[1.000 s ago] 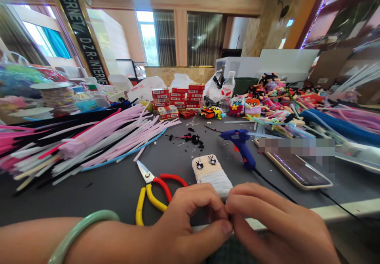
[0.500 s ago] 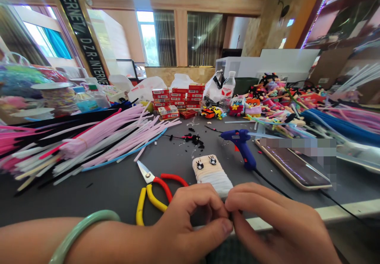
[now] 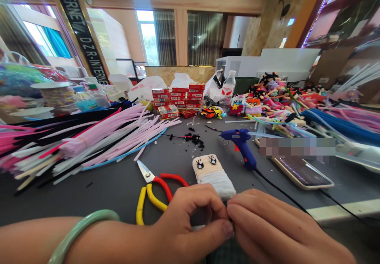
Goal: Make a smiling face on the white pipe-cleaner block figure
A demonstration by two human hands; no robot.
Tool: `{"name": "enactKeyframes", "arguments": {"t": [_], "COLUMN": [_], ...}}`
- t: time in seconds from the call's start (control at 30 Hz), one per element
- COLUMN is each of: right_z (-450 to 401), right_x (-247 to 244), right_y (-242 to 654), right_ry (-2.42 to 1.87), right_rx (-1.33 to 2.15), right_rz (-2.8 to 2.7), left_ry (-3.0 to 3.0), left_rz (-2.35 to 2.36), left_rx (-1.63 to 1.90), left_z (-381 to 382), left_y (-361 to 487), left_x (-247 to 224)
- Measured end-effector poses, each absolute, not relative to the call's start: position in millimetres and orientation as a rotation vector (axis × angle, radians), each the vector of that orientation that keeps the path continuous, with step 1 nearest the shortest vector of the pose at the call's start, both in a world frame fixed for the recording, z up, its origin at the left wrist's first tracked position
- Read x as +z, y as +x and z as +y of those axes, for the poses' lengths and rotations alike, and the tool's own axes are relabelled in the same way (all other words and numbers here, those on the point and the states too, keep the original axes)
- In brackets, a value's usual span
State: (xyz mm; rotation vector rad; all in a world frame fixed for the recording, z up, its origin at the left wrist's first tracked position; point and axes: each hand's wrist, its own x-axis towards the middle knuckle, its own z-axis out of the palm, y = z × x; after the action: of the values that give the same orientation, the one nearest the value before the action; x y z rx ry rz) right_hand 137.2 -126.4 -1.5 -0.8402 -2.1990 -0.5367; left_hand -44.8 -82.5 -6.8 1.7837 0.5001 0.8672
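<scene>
Near the table's front edge, my left hand point(image 3: 198, 220) has thumb and index finger pinched together, and a green bangle point(image 3: 86, 224) circles its wrist. My right hand point(image 3: 273, 220) meets it fingertip to fingertip, fingers pressed together. Whatever is between the fingertips is hidden or too small to name. Just beyond the hands lies a small white wrapped block point(image 3: 215, 179) with two black-and-white eyes with lashes at its far end. Scissors point(image 3: 152, 185) with red and yellow handles lie spread beside my left hand.
A blue glue gun point(image 3: 240, 141) with a cord and a phone point(image 3: 293, 169) lie to the right. Pipe cleaners point(image 3: 97, 137) spread across the left. Black scraps point(image 3: 194, 139) sit mid-table. Red boxes point(image 3: 178, 99), a bottle point(image 3: 228, 88) and a doll pile point(image 3: 273, 94) stand behind.
My right hand has shifted slightly right, its fingers drawn closer together and flatter. The left hand has hardly moved; the block and tools stay in place.
</scene>
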Motion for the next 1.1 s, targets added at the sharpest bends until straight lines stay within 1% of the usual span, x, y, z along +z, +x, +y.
{"name": "enactKeyframes", "arguments": {"t": [0.07, 0.3, 0.4, 0.63, 0.93, 1.1], "right_z": [-126, -119, -117, -121, -121, -121], "right_x": [-1, -3, -3, -1, 8, 7], "right_y": [136, 135, 133, 136, 142, 146], "right_ry": [-0.858, -0.93, -0.971, -0.886, -0.869, -0.878], "right_rx": [-0.474, 0.04, 0.176, -0.031, 0.036, -0.001], "right_rz": [-2.186, -2.15, -2.153, -2.189, -2.307, -2.343], "left_ry": [1.792, 1.828, 1.805, 1.738, 1.725, 1.683], "left_rz": [0.503, 0.525, 0.537, 0.557, 0.501, 0.47], "left_rx": [0.861, 0.851, 0.83, 0.801, 0.787, 0.779], "left_z": [-82, -84, -84, -84, -84, -83], "left_y": [-45, -47, -47, -45, -46, -48], "left_x": [-7, -11, -10, -9, -9, -8]}}
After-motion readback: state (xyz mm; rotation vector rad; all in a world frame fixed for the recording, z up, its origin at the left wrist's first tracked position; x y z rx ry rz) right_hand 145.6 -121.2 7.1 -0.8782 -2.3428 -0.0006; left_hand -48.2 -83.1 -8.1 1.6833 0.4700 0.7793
